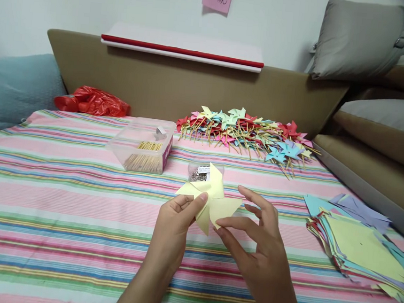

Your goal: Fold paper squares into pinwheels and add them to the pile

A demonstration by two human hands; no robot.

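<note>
The left hand point(174, 224) is clamped on a yellow pinwheel point(217, 187), thumb pressed on top near its middle and fingers curled beneath. The right hand point(264, 244) has its thumb and one finger closed on the tip of the lower right blade, its other fingers spread and clear of the paper. The pinwheel is held above the striped cloth point(74, 234), in front of a small tub point(193, 171), which it partly hides. Beyond, to the left, stands a clear box point(119, 146) of sticks point(144, 162); finished pinwheels point(232, 126) lie heaped at the back, and a paper stack point(363, 246) lies to the right. One blade points away, one left, one toward the person; the pinwheel is roughly as wide as it is long.
</note>
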